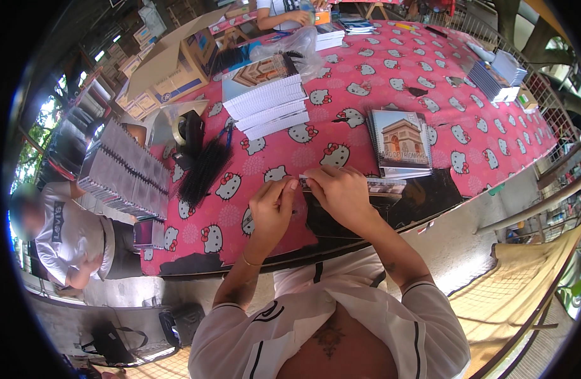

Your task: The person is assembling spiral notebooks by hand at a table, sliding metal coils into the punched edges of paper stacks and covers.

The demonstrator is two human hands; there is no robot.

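Observation:
At the table's near edge, my right hand (341,194) bends its fingers over a notebook (386,186) that shows mostly as a thin strip to the right of the hand. My left hand (274,203) is closed in a pinch beside the notebook's left end, and what its fingertips hold is too small to make out. Beyond my right hand lies a small stack of spiral notebooks (404,142) with an arch pictured on the top cover. Left of my hands is a heap of black binding coils (205,172), with blue-handled pliers (227,131) behind it.
A pink patterned cloth (271,155) with torn black patches covers the table. Paper stacks (268,104), a tape dispenser (188,134), a cardboard box (180,66) and piled notebooks (126,164) stand left. More notebooks (496,79) sit far right. One person (75,234) stands left, another (284,16) works opposite.

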